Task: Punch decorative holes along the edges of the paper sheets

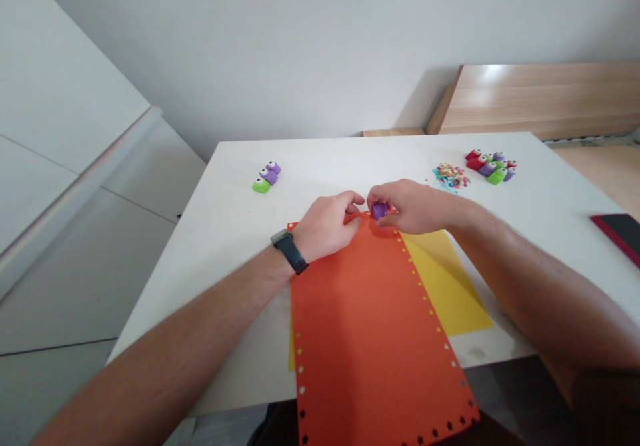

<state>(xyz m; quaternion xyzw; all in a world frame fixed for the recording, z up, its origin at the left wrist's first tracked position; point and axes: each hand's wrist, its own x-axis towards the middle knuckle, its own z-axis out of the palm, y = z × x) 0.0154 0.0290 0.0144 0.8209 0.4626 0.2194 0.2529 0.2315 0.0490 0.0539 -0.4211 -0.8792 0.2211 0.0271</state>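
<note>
An orange sheet of paper [370, 313] lies lengthwise before me, with small shaped holes punched along its edges. Its near end hangs past the table's front edge. At its far edge my right hand [407, 207] is closed around a purple paper punch [379, 211]. My left hand [333, 223], with a dark watch on the wrist, rests at the far left of the sheet. Its thumb and curled index finger hold the paper near that edge, just left of the punch. Beneath the orange sheet is a yellow sheet [447, 286], showing mostly on the right.
Three punches [267, 177], green and purple with eyes, stand at the back left of the white table [225, 213]. Several more punches [492, 166] cluster at the back right, beside a pile of coloured paper bits [451, 176]. A black-and-red flat object [617, 233] lies at the right edge.
</note>
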